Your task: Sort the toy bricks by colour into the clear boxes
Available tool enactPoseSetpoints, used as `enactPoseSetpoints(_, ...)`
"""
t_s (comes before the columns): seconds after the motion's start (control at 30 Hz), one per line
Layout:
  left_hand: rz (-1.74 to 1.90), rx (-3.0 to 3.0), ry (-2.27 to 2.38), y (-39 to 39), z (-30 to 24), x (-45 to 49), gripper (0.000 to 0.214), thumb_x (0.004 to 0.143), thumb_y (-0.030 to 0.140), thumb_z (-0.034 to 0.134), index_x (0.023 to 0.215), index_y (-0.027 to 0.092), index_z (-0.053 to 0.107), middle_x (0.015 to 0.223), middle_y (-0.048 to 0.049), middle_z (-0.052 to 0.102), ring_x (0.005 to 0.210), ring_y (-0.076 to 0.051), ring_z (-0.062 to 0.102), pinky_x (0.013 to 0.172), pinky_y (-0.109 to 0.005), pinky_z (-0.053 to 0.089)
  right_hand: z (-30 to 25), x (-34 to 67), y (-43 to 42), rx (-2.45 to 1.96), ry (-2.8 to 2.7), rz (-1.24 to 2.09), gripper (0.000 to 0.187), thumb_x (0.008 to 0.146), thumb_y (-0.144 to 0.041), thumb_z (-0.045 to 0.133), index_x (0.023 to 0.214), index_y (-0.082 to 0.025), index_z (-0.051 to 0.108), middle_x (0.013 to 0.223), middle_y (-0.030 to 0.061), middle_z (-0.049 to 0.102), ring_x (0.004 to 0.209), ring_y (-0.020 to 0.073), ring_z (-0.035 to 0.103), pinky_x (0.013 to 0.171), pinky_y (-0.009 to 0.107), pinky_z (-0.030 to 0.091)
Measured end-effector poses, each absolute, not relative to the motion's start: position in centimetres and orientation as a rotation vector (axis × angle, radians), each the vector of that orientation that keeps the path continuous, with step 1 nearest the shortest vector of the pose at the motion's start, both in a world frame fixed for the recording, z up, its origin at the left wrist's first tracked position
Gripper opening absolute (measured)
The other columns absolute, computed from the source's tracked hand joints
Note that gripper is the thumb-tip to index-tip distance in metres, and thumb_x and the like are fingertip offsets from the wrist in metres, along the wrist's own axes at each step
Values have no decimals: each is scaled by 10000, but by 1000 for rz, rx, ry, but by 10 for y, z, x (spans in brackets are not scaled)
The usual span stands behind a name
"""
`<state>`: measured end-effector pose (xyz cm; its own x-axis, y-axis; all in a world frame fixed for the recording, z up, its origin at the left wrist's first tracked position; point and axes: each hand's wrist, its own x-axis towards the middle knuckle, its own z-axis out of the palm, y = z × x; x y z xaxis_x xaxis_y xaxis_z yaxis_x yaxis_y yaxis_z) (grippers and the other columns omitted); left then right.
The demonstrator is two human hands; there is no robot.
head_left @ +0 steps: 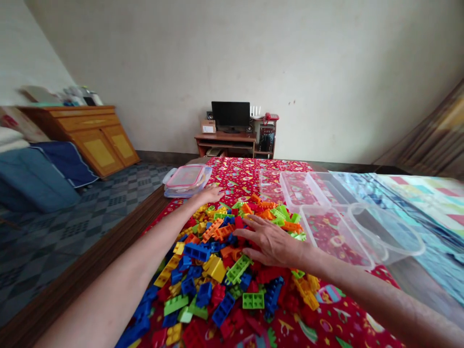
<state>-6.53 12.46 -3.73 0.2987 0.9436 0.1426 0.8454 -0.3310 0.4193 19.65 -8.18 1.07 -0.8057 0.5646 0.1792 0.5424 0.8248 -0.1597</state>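
A big heap of coloured plastic building bricks [224,270] covers a red patterned cloth [239,174] on the table. My right hand [270,241] lies flat on the heap with its fingers spread, palm down, holding nothing. My left hand [209,194] reaches to the far left edge of the heap, fingers stretched out flat on the bricks. Just beyond the left hand lies a stack of clear lids with pink rims [186,180].
Several empty clear plastic containers [326,212] stand to the right of the heap, one round tub [384,237] nearest the edge. A wooden cabinet [97,140], blue bedding [32,179] and a desk with a monitor [231,116] stand beyond the table.
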Motion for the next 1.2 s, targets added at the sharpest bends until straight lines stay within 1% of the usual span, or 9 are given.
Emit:
enactPoseSetpoints(0.13, 390, 2352, 1622, 112, -27, -58, 329, 762, 451, 517, 747, 169, 687, 857, -127, 713, 1011, -320, 606, 953, -405, 414, 8, 217, -81, -935, -2701, 102, 462, 935, -362, 467, 1383, -247, 475, 1363, 147, 499, 1299, 286, 448, 1029, 448, 435)
enactPoseSetpoints(0.23, 316, 2387, 1510, 87, -17, -54, 378, 810, 474, 455, 773, 186, 697, 809, -79, 721, 899, -267, 642, 877, -351, 466, 6, 230, -89, -1047, -2581, 82, 437, 939, -374, 461, 1340, -211, 524, 1348, 182, 514, 1239, 292, 517, 984, 458, 482)
enactPoseSetpoints(0.4, 456, 2526, 1318, 14, 3, -69, 587, 921, 521, 283, 1253, 148, 591, 1259, -107, 641, 1155, -241, 583, 1019, -332, 409, 16, 234, -119, -1048, -2478, 90, 418, 960, -325, 430, 1345, -186, 513, 1419, 187, 456, 1325, 277, 441, 1023, 454, 462)
enactPoseSetpoints(0.6, 670, 2354, 1592, -106, -8, -145, 664, 946, 594, 230, 1489, 220, 305, 1538, -42, 347, 1401, -235, 337, 1161, -380, 257, 12, 218, -164, -873, -2590, 131, 392, 940, -283, 481, 1310, -166, 537, 1466, 179, 408, 1413, 269, 293, 1092, 452, 390)
enactPoseSetpoints(0.7, 688, 2306, 1594, -168, -41, -179, 860, 843, 744, 310, 1537, 288, 85, 1593, -49, 186, 1424, -328, 259, 1130, -473, 310, -2, 208, -178, -743, -2694, 97, 513, 920, -388, 527, 1400, -224, 450, 1525, 179, 313, 1452, 297, 153, 1124, 538, 290)
enactPoseSetpoints(0.83, 756, 2338, 1673, -221, -86, -180, 1236, 562, 913, 427, 1532, 296, -27, 1608, -136, 34, 1405, -456, 209, 1051, -566, 385, -17, 190, -186, -520, -2815, 65, 624, 887, -534, 527, 1445, -300, 374, 1574, 155, 203, 1462, 300, 66, 1139, 566, 204)
enactPoseSetpoints(0.97, 848, 2521, 1635, -226, -101, -144, 1279, 522, 848, 599, 1527, 334, -2, 1603, -155, -54, 1402, -512, 134, 1030, -653, 344, -26, 171, -182, -437, -2857, -42, 561, 904, -486, 525, 1414, -278, 417, 1563, 147, 241, 1462, 277, 105, 1160, 550, 156)
enactPoseSetpoints(1.1, 914, 2653, 1525, -201, -84, -109, 1139, 679, 622, 716, 1524, 342, 5, 1602, -144, -60, 1427, -461, 110, 1068, -646, 293, -31, 161, -171, -612, -2732, -195, 353, 927, -289, 520, 1268, -204, 544, 1504, 178, 353, 1452, 285, 163, 1155, 559, 185)
enactPoseSetpoints(1.2, 900, 2822, 1375, -173, -65, -91, 994, 765, 479, 714, 1515, 386, 69, 1609, -98, -56, 1438, -418, 123, 1108, -617, 250, -35, 161, -164, -762, -2613, -225, 259, 885, -289, 580, 1105, -156, 605, 1481, 228, 363, 1441, 329, 188, 1130, 577, 238)
